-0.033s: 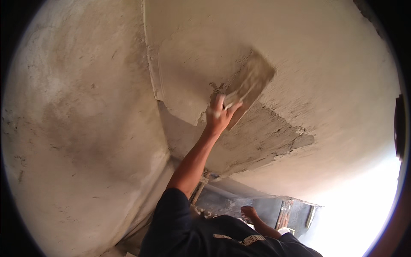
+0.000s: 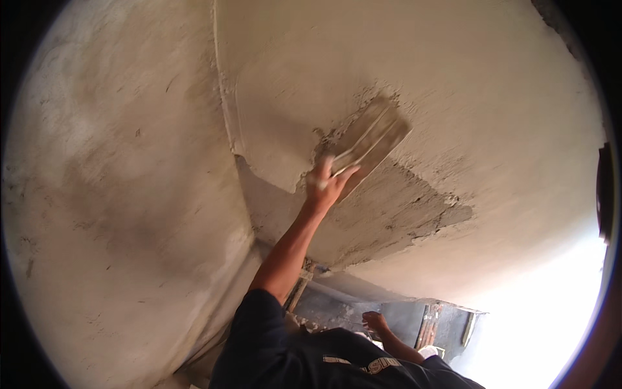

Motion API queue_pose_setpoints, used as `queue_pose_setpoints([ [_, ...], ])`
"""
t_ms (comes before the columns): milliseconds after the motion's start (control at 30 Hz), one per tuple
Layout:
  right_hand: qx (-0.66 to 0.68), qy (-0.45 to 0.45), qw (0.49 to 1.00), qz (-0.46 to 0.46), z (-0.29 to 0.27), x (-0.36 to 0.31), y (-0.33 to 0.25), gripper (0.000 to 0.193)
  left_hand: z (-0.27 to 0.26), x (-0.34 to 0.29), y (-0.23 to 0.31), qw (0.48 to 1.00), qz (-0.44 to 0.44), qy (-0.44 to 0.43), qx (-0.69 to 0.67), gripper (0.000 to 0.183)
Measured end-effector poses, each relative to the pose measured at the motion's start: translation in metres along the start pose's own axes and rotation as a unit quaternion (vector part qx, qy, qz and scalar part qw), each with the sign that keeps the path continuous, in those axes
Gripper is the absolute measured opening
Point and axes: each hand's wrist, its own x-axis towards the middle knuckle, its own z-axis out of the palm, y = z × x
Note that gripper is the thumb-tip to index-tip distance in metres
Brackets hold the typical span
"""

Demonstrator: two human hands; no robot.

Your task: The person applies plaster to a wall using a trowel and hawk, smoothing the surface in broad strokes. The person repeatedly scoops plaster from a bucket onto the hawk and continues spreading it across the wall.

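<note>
My left hand (image 2: 326, 183) grips a long rectangular plastering float (image 2: 372, 133), smeared with mortar and ridged along its back. The fingers are wrapped at the float's near end, slightly blurred. The float lies against the plastered surface (image 2: 304, 71), over the upper edge of a darker rough patch (image 2: 389, 211). Crumbly mortar (image 2: 322, 139) shows along its left side. My right hand (image 2: 374, 321) is low, in front of my dark shirt, away from the surface. Its fingers look bent, but it is small and shaded, and I see nothing certain in it.
A second plastered surface (image 2: 123, 162) meets the worked one at a corner line (image 2: 223, 97) on the left. Wooden pieces (image 2: 429, 324) stand below, beside a grey area (image 2: 402, 311). Bright light comes in at the lower right. A dark object (image 2: 604, 193) sits at the right rim.
The float and my left hand have shifted slightly down and to the left along the surface. My right hand stays nearly in the same place.
</note>
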Motion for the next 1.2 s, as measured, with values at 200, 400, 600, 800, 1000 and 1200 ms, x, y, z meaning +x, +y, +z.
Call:
queue_pose_setpoints([
  [200, -0.075, -0.017, 0.994, -0.081, 0.011, -0.027, -0.038, 0.031, -0.006, -0.015, -0.047, 0.949, -0.306, 0.033, 0.071, 0.04],
  [400, -0.238, -0.073, 0.967, -0.059, -0.002, -0.007, 0.043, 0.017, 0.011, -0.051, 0.009, 0.98, -0.177, -0.093, 0.02, 0.042],
  [600, -0.051, -0.092, 0.994, -0.011, -0.045, 0.031, 0.083, 0.011, -0.002, -0.133, 0.001, 0.761, -0.594, 0.156, -0.208, 0.062],
  [800, -0.028, -0.015, 0.999, 0.012, -0.012, 0.012, -0.028, 0.023, -0.002, -0.129, -0.074, 0.578, -0.72, 0.256, -0.284, 0.084],
  [1000, -0.088, -0.027, 0.996, -0.014, -0.002, -0.003, -0.04, 0.025, 0.01, -0.052, -0.038, 0.658, -0.677, 0.232, -0.235, 0.086],
  [1200, -0.23, -0.051, 0.969, -0.076, -0.016, 0.02, 0.015, 0.026, -0.004, 0.045, 0.001, 0.822, -0.527, 0.13, -0.171, 0.071],
])
